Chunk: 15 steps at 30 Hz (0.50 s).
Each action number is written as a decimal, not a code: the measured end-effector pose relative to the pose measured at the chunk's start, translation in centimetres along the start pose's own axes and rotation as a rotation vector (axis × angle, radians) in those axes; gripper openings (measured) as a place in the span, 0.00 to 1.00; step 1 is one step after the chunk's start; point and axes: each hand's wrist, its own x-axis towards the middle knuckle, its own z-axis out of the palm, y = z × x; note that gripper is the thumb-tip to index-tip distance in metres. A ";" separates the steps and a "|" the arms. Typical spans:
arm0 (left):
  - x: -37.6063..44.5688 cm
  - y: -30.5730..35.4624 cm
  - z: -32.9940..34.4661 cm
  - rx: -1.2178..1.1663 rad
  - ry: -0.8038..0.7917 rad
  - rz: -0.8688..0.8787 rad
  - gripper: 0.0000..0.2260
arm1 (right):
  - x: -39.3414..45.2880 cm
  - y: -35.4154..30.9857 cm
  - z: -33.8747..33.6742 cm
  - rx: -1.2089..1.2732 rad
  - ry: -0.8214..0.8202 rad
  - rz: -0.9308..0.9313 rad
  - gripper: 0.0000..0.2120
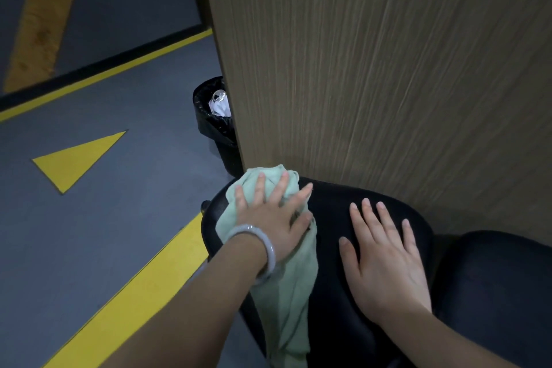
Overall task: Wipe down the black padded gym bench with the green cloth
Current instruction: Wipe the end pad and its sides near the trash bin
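Observation:
The black padded bench (331, 248) fills the lower right, its rounded end against a wooden panel. The pale green cloth (286, 287) lies over the bench's left end and trails down toward the bottom edge. My left hand (271, 212), with a pale bangle on the wrist, presses flat on the cloth with straight, spread fingers. My right hand (385, 260) rests flat on the bare black padding to the right of the cloth, fingers straight, holding nothing.
A tall wooden panel (388, 69) stands right behind the bench. A black bin (218, 125) with a liner and white rubbish sits at the panel's left edge. Grey floor (119, 212) with yellow lines and a yellow triangle lies to the left.

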 end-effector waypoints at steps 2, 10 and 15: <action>-2.2 0.3 0.5 0.017 0.006 0.044 0.25 | 0.0 0.0 -0.4 0.014 -0.013 0.001 0.38; -2.3 0.9 0.4 0.040 0.010 0.135 0.23 | 0.0 -0.2 -0.2 0.024 0.004 -0.006 0.38; 2.2 1.2 -0.4 0.008 -0.017 0.073 0.22 | 0.1 0.3 0.8 -0.051 0.066 0.002 0.30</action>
